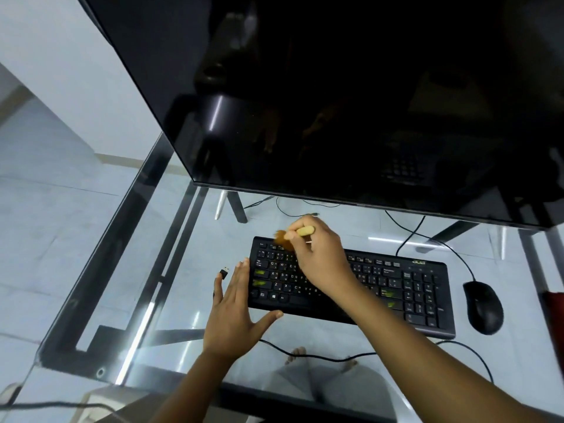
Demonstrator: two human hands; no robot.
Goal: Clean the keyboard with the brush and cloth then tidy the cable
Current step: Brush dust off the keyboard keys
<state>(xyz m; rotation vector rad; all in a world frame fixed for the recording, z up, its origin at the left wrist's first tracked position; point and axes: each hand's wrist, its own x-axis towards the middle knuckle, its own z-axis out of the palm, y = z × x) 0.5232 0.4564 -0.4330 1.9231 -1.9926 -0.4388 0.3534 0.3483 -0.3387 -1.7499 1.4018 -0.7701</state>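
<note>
Left hand (235,312) flat, fingers spread (empty); right hand (320,257) grips brush (293,234) over keyboard (396,288).

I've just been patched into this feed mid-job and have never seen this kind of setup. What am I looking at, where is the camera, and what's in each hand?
There is no machine here: a person works with two bare hands. The single picture comes from a camera worn on the head, looking forward and down.

The surface is a glass desk. On it lie a black keyboard, a black mouse to its right, a small USB plug to its left, and a dark monitor behind.

The right hand has a closed grip on a brush with a wooden handle, its bristles at the keyboard's top-left keys. The left hand is open and flat at the keyboard's left edge, holding nothing. A cable runs along the front.
</note>
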